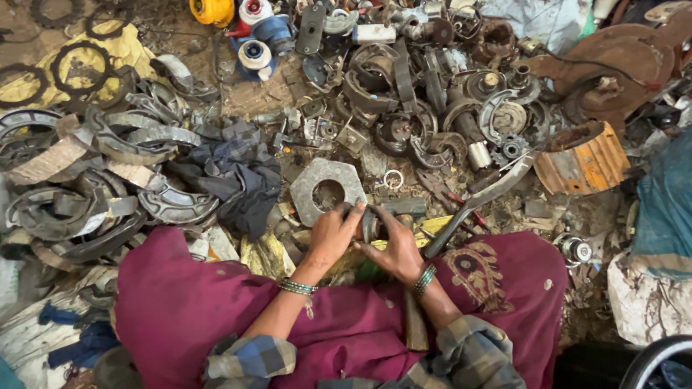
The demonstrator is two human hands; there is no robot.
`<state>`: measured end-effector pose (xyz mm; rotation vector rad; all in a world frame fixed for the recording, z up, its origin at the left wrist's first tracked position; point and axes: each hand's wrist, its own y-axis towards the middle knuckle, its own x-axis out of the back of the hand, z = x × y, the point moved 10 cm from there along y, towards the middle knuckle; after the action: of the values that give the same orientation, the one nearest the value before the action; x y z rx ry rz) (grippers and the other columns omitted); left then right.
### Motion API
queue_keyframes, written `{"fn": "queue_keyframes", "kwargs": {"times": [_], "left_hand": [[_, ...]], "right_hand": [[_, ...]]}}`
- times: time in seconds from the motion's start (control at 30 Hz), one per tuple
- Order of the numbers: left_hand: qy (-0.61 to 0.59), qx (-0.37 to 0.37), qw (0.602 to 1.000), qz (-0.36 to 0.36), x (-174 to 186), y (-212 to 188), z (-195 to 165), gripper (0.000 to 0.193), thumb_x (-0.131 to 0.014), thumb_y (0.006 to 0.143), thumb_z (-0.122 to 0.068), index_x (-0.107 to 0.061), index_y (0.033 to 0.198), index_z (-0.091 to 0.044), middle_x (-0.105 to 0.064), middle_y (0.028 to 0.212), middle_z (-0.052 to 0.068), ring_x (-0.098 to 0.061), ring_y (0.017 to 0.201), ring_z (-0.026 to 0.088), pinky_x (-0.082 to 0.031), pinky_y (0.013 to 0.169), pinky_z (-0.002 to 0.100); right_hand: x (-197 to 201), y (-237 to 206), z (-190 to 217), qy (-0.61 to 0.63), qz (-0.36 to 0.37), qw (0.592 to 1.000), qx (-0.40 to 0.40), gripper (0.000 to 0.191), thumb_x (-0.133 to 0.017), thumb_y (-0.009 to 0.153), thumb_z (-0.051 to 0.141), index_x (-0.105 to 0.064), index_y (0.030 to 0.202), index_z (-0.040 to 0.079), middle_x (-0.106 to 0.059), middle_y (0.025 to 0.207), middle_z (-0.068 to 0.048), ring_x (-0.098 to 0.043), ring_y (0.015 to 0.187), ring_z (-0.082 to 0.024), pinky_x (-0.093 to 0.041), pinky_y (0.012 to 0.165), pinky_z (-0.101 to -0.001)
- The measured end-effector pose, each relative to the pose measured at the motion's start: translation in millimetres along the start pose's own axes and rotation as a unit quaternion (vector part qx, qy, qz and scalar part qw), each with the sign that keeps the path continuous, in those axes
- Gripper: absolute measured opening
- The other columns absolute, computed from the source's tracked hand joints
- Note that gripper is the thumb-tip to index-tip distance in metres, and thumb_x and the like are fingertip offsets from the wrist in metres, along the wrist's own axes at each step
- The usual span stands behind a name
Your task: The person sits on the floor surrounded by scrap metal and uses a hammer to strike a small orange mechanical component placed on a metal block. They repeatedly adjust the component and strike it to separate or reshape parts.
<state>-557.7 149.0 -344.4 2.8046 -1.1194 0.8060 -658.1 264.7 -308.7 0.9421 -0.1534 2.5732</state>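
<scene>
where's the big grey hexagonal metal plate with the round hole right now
In the head view, the grey hexagonal metal plate lies just above the left hand, right of the dark crumpled cloth.

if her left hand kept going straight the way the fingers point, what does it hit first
The left hand points up and slightly right, fingers on the small round metal part both hands grip. Past that, the first thing is probably the grey hexagonal plate with a round hole, though depth is hard to judge.
</scene>
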Motion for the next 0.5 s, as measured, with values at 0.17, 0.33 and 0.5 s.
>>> {"fn": "queue_keyframes", "kwargs": {"times": [0.17,0.33,0.5], "left_hand": [[0.021,-0.023,1.000,-0.001,2.9,-2.0,-9.3,0.058,-0.051,0.098,-0.057,-0.070,0.089,-0.003,-0.069,0.072,0.024,-0.070,0.075,0.045,-0.052,0.065,0.054],[0.020,-0.081,0.996,-0.033,15.2,-11.0,-33.0,0.052,-0.051,0.102,-0.048,-0.070,0.087,-0.002,-0.069,0.073,0.023,-0.069,0.075,0.044,-0.051,0.067,0.053],[0.037,-0.107,0.993,-0.044,24.5,-16.0,-46.5,0.050,-0.052,0.102,-0.045,-0.070,0.087,-0.002,-0.069,0.077,0.023,-0.068,0.076,0.044,-0.051,0.067,0.053]], "right_hand": [[2.8,-0.7,8.2,-0.012,-0.014,0.999,0.032,0.087,-0.087,0.079,0.038,-0.048,0.143,-0.004,-0.066,0.128,-0.029,-0.065,0.120,-0.040,-0.051,0.101,-0.0447],[2.8,-4.0,2.1,0.008,0.014,1.000,-0.022,0.082,-0.077,0.088,0.043,-0.045,0.147,-0.005,-0.068,0.122,-0.029,-0.068,0.115,-0.038,-0.052,0.097,-0.0439],[-3.0,-7.6,-7.3,0.030,0.049,0.994,-0.093,0.080,-0.073,0.088,0.046,-0.046,0.148,0.001,-0.071,0.111,-0.025,-0.071,0.102,-0.035,-0.054,0.090,-0.0426]]}}
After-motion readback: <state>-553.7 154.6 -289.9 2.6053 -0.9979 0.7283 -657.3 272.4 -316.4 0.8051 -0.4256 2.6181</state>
